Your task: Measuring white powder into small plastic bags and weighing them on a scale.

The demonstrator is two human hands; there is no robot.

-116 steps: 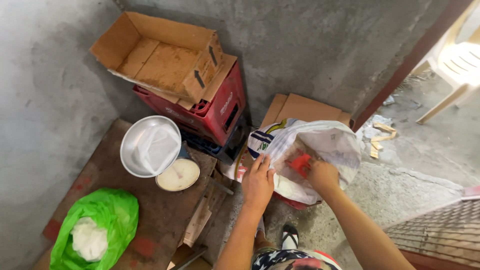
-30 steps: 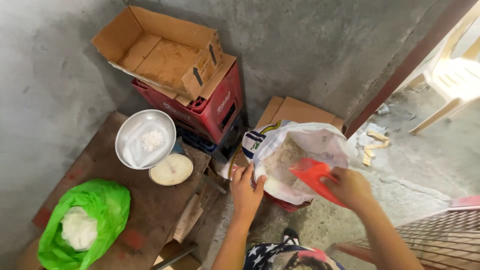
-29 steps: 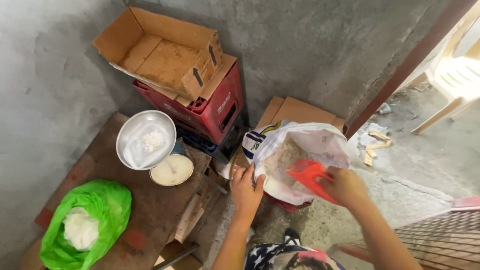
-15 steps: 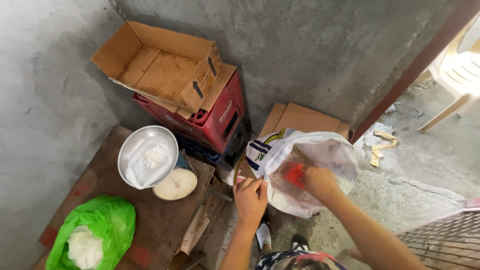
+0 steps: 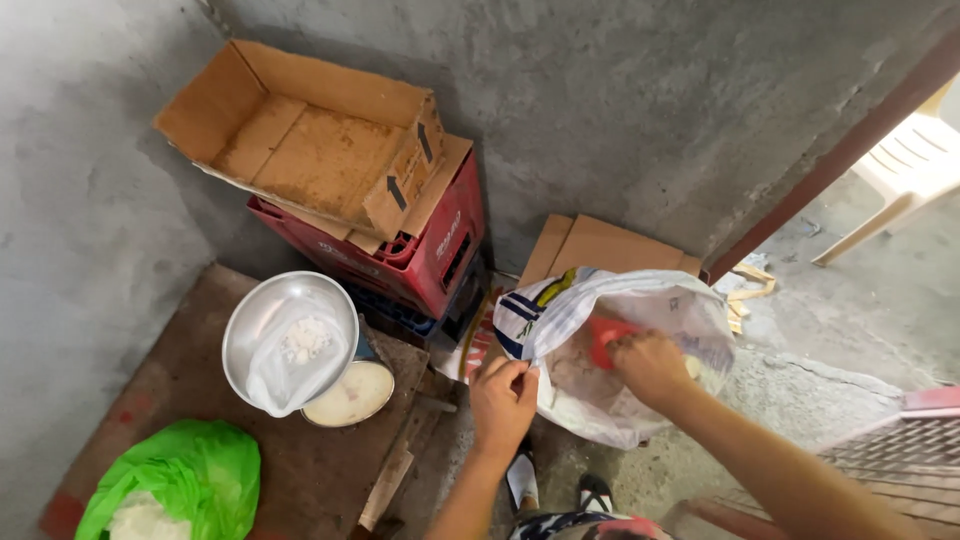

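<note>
**Colours by the grey wall**

The sack (image 5: 640, 400) is white with blue and yellow stripes at its left lip; the scoop (image 5: 605, 335) in it is red. The crate (image 5: 440, 250) is red, the box (image 5: 310, 140) on it brown with black arrows. At the brown board's (image 5: 180, 400) front left corner, the bag (image 5: 190, 480) is bright green; the bowl (image 5: 290, 335) is silver.

A single head-worn camera looks steeply down, from close above, at a concrete wall corner (image 5: 200, 20)
</note>
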